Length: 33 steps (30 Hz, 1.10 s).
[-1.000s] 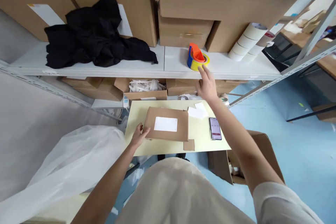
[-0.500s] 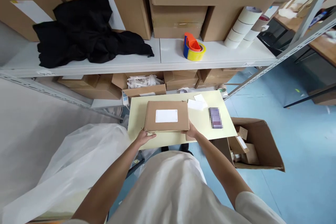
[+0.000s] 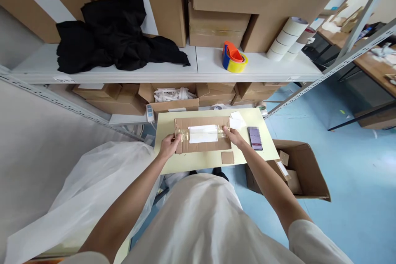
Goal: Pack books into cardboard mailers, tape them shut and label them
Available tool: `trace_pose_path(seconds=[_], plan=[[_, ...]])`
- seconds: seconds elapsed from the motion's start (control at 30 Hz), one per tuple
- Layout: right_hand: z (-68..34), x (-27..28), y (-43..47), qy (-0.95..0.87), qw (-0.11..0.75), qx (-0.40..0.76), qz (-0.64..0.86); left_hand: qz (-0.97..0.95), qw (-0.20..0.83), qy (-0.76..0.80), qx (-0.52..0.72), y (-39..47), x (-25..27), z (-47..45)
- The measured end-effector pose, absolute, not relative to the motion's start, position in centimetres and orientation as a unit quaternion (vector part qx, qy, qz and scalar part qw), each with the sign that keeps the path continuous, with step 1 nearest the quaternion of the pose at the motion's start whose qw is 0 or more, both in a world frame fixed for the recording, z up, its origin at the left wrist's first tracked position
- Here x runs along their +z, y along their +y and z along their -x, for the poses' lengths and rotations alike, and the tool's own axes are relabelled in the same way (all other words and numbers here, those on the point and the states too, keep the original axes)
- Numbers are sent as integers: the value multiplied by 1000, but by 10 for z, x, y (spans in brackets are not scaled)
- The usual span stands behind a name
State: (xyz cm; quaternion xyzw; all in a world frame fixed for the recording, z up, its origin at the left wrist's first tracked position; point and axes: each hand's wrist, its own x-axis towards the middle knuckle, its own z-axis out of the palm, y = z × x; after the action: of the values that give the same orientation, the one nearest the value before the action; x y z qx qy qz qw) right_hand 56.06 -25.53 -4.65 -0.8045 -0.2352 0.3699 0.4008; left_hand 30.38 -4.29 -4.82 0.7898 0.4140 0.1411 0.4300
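Over the pale yellow tabletop (image 3: 167, 164) a cardboard box (image 3: 204, 146) is held by its two ends. Clear tape and a white label run along the side that faces me. My left hand (image 3: 169, 146) grips the left end, its thumb on the taped edge. At the right end my right hand (image 3: 234, 135) is closed on the box, thumb on the tape. Whether the box touches the tabletop, I cannot tell. A phone (image 3: 255, 138), its screen partly blurred, lies right of my right hand. White paper slips (image 3: 236, 121) lie behind that hand, and a small cardboard piece (image 3: 227, 157) near the front edge.
On the shelf (image 3: 204, 66) behind sit a tape dispenser (image 3: 234, 60), black cloth (image 3: 114, 33), label rolls (image 3: 286, 39) and large boxes. An open carton (image 3: 312, 169) with smaller boxes stands on the floor at right. White plastic sheeting (image 3: 102, 185) spreads at left.
The box has been tilted, so its taped, labelled side now faces me. Both hands have shifted up onto its ends, and the small cardboard piece shows more fully.
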Motion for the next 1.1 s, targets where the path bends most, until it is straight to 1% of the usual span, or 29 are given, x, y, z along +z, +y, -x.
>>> trace_pose_path(seconds=[0.07,0.13,0.33,0.53,0.63,0.7,0.73,0.8,0.83,0.9,1.0,1.1], plan=[[-558,-43,-251,-190,349,375,837,-809,384,432,109,-36,-43,-308],[-555,-44,-248,-163,311,388,852,-815,366,445,66,-31,-42,-312],[-550,-58,-242,-184,299,408,843,-812,369,452,14,-29,-61,-317],[-555,-63,-234,-144,223,359,895,-818,355,453,23,-35,-72,-325],[-555,-62,-233,-153,218,334,904,-821,333,463,15,-37,-72,-330],[-552,-61,-235,-160,248,292,910,-825,302,478,20,-37,-69,-331],[-549,-60,-237,-169,271,251,914,-832,278,479,34,-37,-67,-331],[-541,-58,-242,-220,309,143,914,-859,223,455,76,-38,-61,-328],[-536,-56,-245,-265,312,93,908,-876,195,431,98,-39,-58,-327],[-528,-52,-250,-380,283,38,880,-908,150,372,122,-46,-49,-328],[-519,-46,-253,-521,210,34,827,-949,116,274,103,-64,-38,-339],[-517,-44,-252,-565,181,33,804,-973,121,184,66,-83,-34,-356]])
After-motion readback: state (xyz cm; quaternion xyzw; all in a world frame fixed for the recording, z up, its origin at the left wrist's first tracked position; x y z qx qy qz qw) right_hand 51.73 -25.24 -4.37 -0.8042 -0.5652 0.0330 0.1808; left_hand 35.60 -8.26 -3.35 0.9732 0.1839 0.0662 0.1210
